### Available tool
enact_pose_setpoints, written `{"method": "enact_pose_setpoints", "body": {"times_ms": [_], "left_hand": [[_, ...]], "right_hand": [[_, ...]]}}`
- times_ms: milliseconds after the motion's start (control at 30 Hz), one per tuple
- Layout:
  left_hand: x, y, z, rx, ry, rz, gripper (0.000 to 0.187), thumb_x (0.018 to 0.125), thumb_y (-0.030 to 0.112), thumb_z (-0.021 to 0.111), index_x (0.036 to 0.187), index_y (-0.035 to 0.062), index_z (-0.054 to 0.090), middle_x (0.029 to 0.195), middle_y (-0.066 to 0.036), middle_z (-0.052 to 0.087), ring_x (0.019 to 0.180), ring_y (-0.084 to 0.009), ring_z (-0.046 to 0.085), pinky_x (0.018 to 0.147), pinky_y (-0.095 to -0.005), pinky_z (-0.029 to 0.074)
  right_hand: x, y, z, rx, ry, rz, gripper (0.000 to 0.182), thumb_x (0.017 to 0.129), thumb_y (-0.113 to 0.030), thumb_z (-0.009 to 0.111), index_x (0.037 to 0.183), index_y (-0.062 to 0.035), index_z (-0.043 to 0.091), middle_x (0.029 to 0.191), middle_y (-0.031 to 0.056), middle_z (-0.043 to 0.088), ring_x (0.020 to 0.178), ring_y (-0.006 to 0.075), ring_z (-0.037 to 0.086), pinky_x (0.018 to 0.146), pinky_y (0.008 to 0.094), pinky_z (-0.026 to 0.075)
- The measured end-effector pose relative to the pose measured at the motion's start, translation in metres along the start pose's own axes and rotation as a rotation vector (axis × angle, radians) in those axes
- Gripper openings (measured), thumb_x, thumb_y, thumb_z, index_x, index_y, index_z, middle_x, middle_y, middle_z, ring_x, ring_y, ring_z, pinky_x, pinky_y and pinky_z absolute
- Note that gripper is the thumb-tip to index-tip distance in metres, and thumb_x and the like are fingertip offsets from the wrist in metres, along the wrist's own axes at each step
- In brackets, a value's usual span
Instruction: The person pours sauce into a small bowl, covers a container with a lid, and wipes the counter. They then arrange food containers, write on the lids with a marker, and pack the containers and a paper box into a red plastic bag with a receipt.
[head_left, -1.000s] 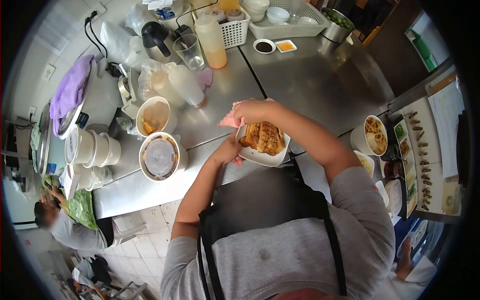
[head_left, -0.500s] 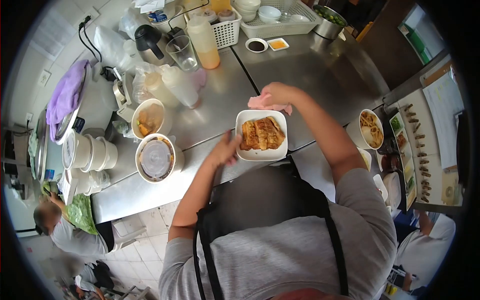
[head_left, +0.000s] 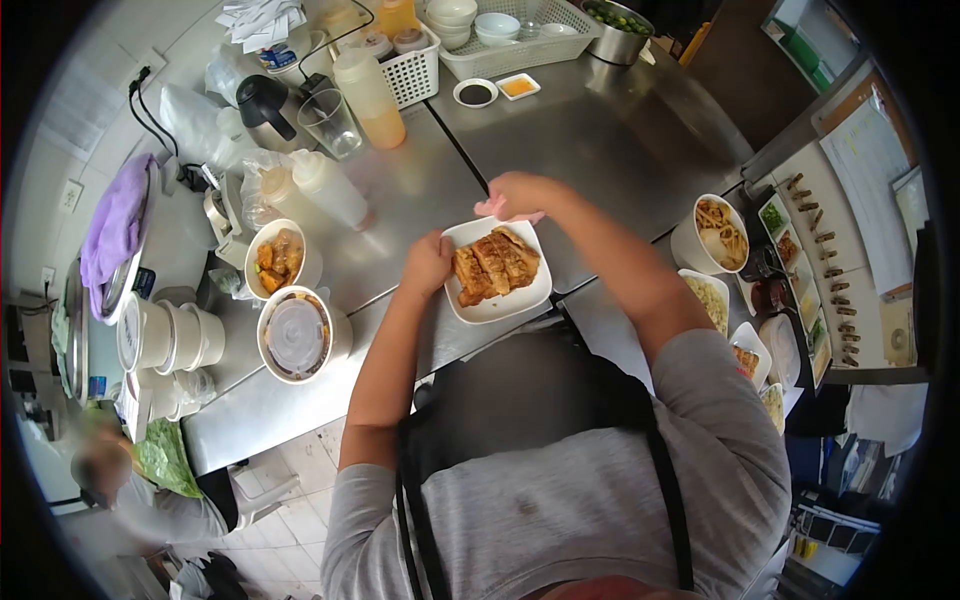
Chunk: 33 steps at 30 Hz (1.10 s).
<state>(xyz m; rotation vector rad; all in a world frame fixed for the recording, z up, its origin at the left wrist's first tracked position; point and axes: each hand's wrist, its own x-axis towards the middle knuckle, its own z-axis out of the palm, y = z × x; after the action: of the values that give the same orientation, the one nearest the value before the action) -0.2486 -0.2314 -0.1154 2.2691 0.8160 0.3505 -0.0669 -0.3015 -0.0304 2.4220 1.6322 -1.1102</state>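
A square white plate (head_left: 507,301) with sliced browned food (head_left: 495,264) rests on the steel counter (head_left: 590,140) in front of me. My left hand (head_left: 427,262) grips the plate's left edge. My right hand (head_left: 520,192) is closed on a pink cloth (head_left: 492,209) at the plate's far rim, touching it.
To the left stand a bowl of orange food (head_left: 275,257), a lidded bowl (head_left: 297,333), stacked containers (head_left: 165,335) and squeeze bottles (head_left: 330,188). Bowls of noodles (head_left: 718,232) and garnish trays (head_left: 800,290) sit on the right. Another person (head_left: 150,490) is at lower left.
My left hand has moved up and taken hold of the plate's left edge. My right hand with the pink cloth has come back from the counter to the plate's far rim.
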Motion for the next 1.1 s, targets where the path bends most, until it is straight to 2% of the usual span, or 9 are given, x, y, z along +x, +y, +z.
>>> {"method": "enact_pose_setpoints", "body": {"times_ms": [100, 233, 333, 433, 600, 733, 833, 933, 1100], "left_hand": [[-0.008, 0.004, -0.003, 0.046, 0.04, -0.03, 0.025, 0.08, 0.021, 0.041, 0.076, -0.002, 0.05, 0.074, -0.024, 0.053, 0.072, -0.0399, 0.051, 0.065, -0.0436, 0.04], [-0.019, 0.003, 0.007, 0.014, 0.119, -0.088, 0.025, 0.079, 0.02, 0.042, 0.074, -0.0034, 0.05, 0.072, -0.025, 0.053, 0.072, -0.0411, 0.051, 0.064, -0.0454, 0.04], [-0.037, -0.007, 0.021, -0.088, 0.264, -0.015, 0.023, 0.076, 0.017, 0.045, 0.075, -0.0049, 0.048, 0.068, -0.025, 0.053, 0.062, -0.038, 0.053, 0.057, -0.0424, 0.042], [-0.045, 0.003, -0.001, -0.538, -0.307, -0.32, 0.028, 0.078, 0.017, 0.043, 0.1, 0.0006, 0.045, 0.058, -0.006, 0.052, 0.037, -0.01, 0.046, 0.032, -0.0224, 0.037], [-0.043, -0.018, 0.007, -0.429, -0.439, 0.062, 0.035, 0.08, 0.011, 0.034, 0.115, 0.0073, 0.039, 0.059, -0.004, 0.051, 0.035, -0.0069, 0.042, 0.031, -0.0188, 0.034], [-0.061, -0.024, 0.019, -0.516, -0.378, -0.006, 0.042, 0.08, 0.008, 0.031, 0.122, 0.0095, 0.034, 0.059, -0.003, 0.051, 0.034, -0.0065, 0.039, 0.03, -0.0185, 0.032], [-0.075, 0.017, 0.002, -0.657, -0.392, -0.187, 0.042, 0.079, 0.007, 0.032, 0.121, 0.0081, 0.034, 0.06, -0.004, 0.05, 0.033, -0.0067, 0.038, 0.029, -0.0184, 0.031], [-0.071, 0.047, -0.005, -0.772, -0.439, -0.207, 0.038, 0.078, 0.007, 0.034, 0.116, 0.0058, 0.037, 0.058, -0.004, 0.049, 0.032, -0.0071, 0.037, 0.028, -0.0185, 0.029], [-0.009, -0.008, 0.042, -0.555, -0.065, 0.086, 0.032, 0.078, 0.007, 0.032, 0.109, 0.0067, 0.039, 0.057, -0.005, 0.049, 0.031, -0.0081, 0.037, 0.026, -0.0203, 0.027]], "right_hand": [[0.024, 0.048, 0.035, 0.235, 0.184, -0.143, 0.026, 0.075, -0.026, 0.049, 0.08, -0.001, 0.056, 0.061, 0.0145, 0.055, 0.044, 0.0318, 0.05, 0.041, 0.0395, 0.04], [0.02, 0.041, 0.06, 0.152, 0.439, 0.156, 0.021, 0.077, -0.023, 0.05, 0.093, -0.0094, 0.054, 0.093, 0.0151, 0.056, 0.088, 0.0307, 0.054, 0.07, 0.0444, 0.043], [0.003, 0.048, 0.074, -0.027, 0.425, 0.173, 0.022, 0.071, -0.019, 0.054, 0.093, -0.0144, 0.056, 0.096, 0.0087, 0.058, 0.091, 0.0263, 0.054, 0.082, 0.0411, 0.038], [-0.016, 0.039, 0.06, 0.036, 0.361, 0.143, 0.026, 0.071, -0.022, 0.05, 0.095, -0.0182, 0.059, 0.098, 0.0066, 0.058, 0.093, 0.023, 0.054, 0.08, 0.0383, 0.039], [-0.022, 0.052, 0.052, 0.25, 0.294, -0.038, 0.029, 0.07, -0.032, 0.05, 0.088, -0.0132, 0.062, 0.086, 0.0089, 0.061, 0.079, 0.0221, 0.059, 0.071, 0.0336, 0.044], [-0.06, 0.082, 0.061, 0.472, 0.158, 0.061, 0.024, 0.072, -0.033, 0.053, 0.083, -0.0127, 0.062, 0.079, 0.0061, 0.061, 0.066, 0.0217, 0.059, 0.064, 0.0325, 0.046], [-0.059, 0.11, 0.081, 0.943, 0.205, -0.375, 0.026, 0.079, -0.03, 0.048, 0.089, -0.0091, 0.06, 0.08, 0.0079, 0.061, 0.065, 0.0225, 0.059, 0.064, 0.0341, 0.048], [-0.115, 0.04, 0.052, 1.907, -0.094, -0.223, 0.029, 0.083, -0.028, 0.043, 0.092, -0.0044, 0.057, 0.082, 0.0098, 0.06, 0.07, 0.0209, 0.058, 0.066, 0.0359, 0.048], [-0.066, 0.014, 0.093, 2.269, -0.122, -0.492, 0.031, 0.084, -0.026, 0.039, 0.1, -0.0033, 0.052, 0.093, 0.0121, 0.057, 0.084, 0.0218, 0.056, 0.076, 0.0336, 0.045]]}}
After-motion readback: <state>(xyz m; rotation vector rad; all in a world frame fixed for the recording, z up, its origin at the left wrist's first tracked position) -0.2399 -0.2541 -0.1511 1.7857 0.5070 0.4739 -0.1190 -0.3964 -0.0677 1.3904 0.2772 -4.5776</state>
